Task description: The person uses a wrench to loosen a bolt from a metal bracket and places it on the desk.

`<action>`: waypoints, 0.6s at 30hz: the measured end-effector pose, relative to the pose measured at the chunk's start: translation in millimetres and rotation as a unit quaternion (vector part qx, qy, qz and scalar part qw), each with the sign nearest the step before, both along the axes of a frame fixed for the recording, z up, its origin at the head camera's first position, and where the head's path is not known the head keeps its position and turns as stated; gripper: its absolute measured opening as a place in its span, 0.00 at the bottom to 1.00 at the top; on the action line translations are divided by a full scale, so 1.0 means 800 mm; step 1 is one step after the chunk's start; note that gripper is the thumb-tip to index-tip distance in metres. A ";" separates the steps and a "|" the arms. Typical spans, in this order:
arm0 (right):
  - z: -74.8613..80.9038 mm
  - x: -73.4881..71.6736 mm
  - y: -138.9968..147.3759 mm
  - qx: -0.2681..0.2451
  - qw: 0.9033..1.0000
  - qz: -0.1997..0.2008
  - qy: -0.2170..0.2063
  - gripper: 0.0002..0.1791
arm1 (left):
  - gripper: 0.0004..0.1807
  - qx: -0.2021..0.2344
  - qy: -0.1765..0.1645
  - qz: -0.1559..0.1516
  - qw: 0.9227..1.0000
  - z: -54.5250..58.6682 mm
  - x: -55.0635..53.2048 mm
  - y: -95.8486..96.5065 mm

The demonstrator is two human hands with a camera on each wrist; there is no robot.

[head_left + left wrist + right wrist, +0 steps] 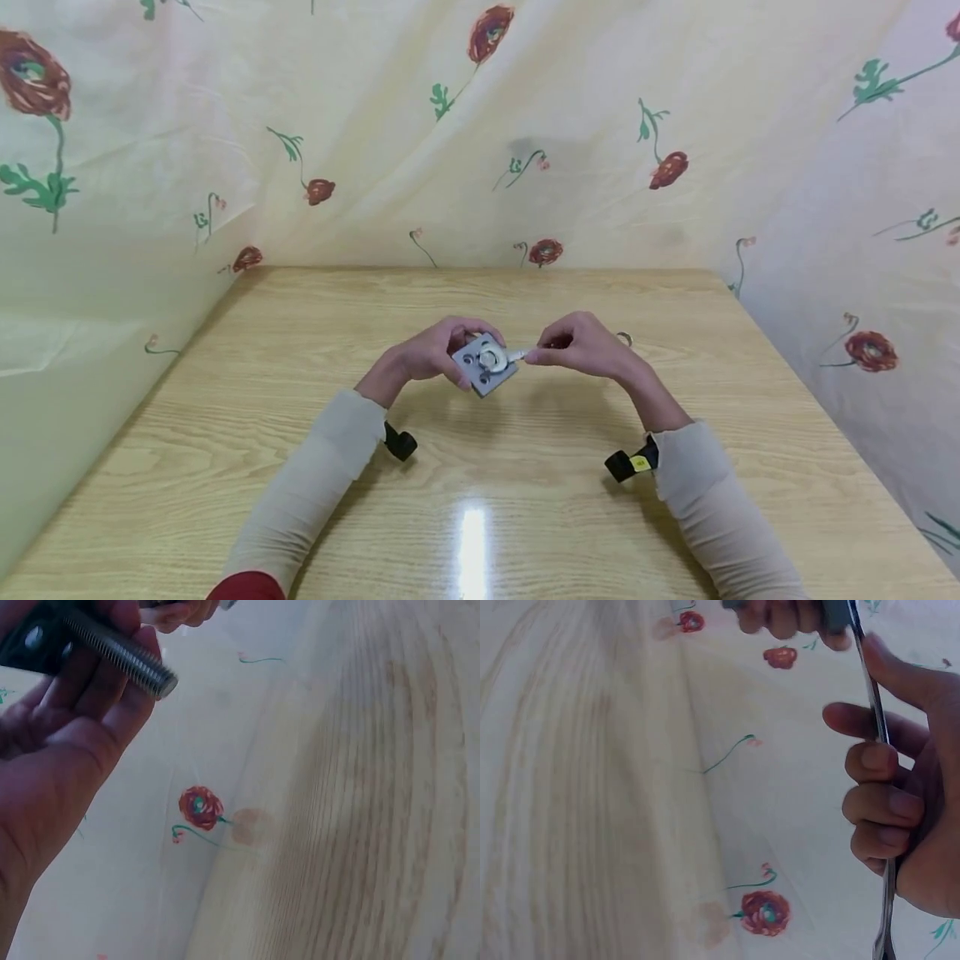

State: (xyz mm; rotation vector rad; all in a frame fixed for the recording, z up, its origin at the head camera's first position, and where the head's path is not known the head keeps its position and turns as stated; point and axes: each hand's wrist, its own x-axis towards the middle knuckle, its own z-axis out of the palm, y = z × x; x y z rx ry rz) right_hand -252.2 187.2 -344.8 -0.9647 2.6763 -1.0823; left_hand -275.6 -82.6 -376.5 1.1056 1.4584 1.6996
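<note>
My left hand (433,348) grips a small grey metal plate (472,372) by its edges, raised over the table. The plate has round holes, and a bolt head (489,358) stands at its middle. On the far side, the threaded shank (124,656) of the bolt sticks out past the left fingers in the left wrist view. A shiny wrench (517,356) has one end around the bolt head. My right hand (588,346) holds this wrench, its fingers curled along the shaft in the right wrist view. The wrench's other end shows behind the right hand.
Below both hands is a light wood-grain table (337,483), with a bright light reflection near its front. Flower-patterned cloth (420,100) encloses the back and both sides. Each wrist wears a black camera mount (401,444).
</note>
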 end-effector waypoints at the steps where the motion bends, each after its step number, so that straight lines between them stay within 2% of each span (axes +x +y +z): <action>1: 0.002 0.002 -0.001 0.004 1.000 0.012 0.001 0.09 | 0.33 -0.008 0.005 -0.027 1.000 0.000 0.002 0.001; 5: 0.007 0.011 -0.007 0.039 0.997 0.059 0.010 0.10 | 0.41 -0.060 0.019 -0.116 0.991 -0.002 0.009 0.007; 8: 0.010 0.018 -0.014 0.084 0.992 0.091 0.027 0.13 | 0.43 -0.114 0.030 -0.177 0.977 -0.004 0.017 0.016; 11: 0.010 0.022 -0.020 0.122 0.984 0.120 0.057 0.17 | 0.40 -0.161 0.037 -0.222 0.961 -0.006 0.023 0.026; 13: 0.011 0.023 -0.020 0.130 0.981 0.130 0.060 0.17 | 0.37 -0.179 0.046 -0.232 0.955 -0.006 0.025 0.029; 14: 0.012 0.022 -0.019 0.126 0.981 0.133 0.060 0.16 | 0.37 -0.182 0.051 -0.228 0.955 -0.005 0.026 0.029; 16: 0.013 0.019 -0.011 0.103 0.985 0.130 0.047 0.14 | 0.37 -0.178 0.062 -0.205 0.961 -0.001 0.025 0.026; 18: 0.015 0.015 0.000 0.064 0.991 0.115 0.020 0.12 | 0.38 -0.167 0.077 -0.167 0.969 0.005 0.023 0.020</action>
